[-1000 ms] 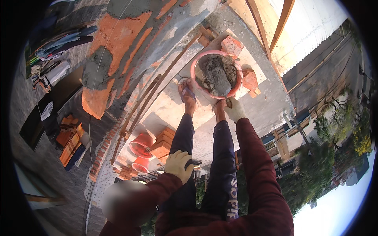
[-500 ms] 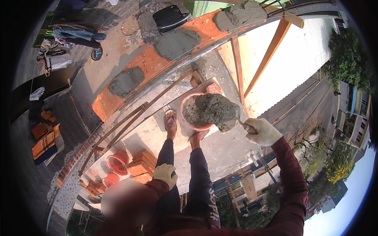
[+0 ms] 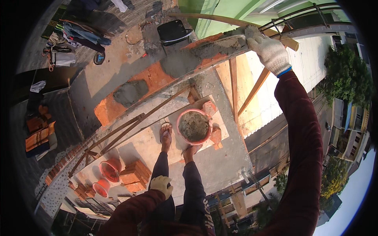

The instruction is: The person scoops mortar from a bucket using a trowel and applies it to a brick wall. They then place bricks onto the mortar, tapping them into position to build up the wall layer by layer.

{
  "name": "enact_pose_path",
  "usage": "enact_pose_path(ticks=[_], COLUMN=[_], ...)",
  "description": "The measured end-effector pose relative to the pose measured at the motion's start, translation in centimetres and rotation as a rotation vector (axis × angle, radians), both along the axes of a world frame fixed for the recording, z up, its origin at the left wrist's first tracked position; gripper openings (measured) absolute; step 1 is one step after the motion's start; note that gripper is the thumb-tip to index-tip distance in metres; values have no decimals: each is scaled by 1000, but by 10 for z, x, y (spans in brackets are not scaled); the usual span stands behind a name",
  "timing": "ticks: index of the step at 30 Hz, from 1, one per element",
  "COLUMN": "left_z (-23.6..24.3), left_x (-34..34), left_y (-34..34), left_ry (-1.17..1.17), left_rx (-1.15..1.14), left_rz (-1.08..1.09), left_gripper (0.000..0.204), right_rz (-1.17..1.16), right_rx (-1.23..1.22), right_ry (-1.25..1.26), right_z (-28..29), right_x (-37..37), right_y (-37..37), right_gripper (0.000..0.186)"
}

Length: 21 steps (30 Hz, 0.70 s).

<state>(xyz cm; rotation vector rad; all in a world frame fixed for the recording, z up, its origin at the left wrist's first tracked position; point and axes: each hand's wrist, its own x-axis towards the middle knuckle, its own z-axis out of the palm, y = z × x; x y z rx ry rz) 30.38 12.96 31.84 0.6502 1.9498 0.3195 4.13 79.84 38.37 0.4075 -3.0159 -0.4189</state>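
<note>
My right hand (image 3: 269, 53), in a white knit glove, is closed around the trowel's handle at the far end of the brick wall (image 3: 154, 78). The trowel blade (image 3: 234, 40) appears edge-on over the wall top; the handle is hidden by the glove. Grey mortar (image 3: 179, 66) lies in patches along the wall, with a separate mound (image 3: 131, 93) nearer its left end. My left hand (image 3: 162, 185), also gloved, rests on my left leg, fingers laid over it and holding nothing. By my feet stands a reddish bucket (image 3: 178, 128) with mortar (image 3: 194, 125) in it.
Broken bricks (image 3: 215, 135) lie beside the bucket. Timber braces (image 3: 233, 86) slant at the right, where the slab edge drops toward a street. Red buckets (image 3: 110, 170) and stacked bricks (image 3: 135, 176) stand lower left. A black chair (image 3: 171, 32) is beyond the wall.
My right hand has moved up and away from above the bucket to the wall's far end. The heaped mortar on the trowel is no longer over the bucket. My left hand stays on my leg.
</note>
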Motion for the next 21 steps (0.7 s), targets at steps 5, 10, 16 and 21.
enact_pose_path(ticks=[5, 10, 16, 21], left_z=[-3, 1, -3, 2], left_x=[7, 1, -11, -15], left_y=[2, -2, 15, 9], left_ry=[-18, -4, -40, -20], left_rx=[-11, -35, -36, -46], left_rz=[-4, -10, -37, -81], left_gripper=[37, 37, 36, 36], right_rz=[-311, -812, -914, -763], right_rx=[-52, -526, -762, -782], right_ry=[133, -25, -416, -364], right_z=[3, 55, 29, -11], right_x=[61, 154, 207, 133], right_y=[-24, -75, -99, -107], right_gripper=[44, 33, 31, 36])
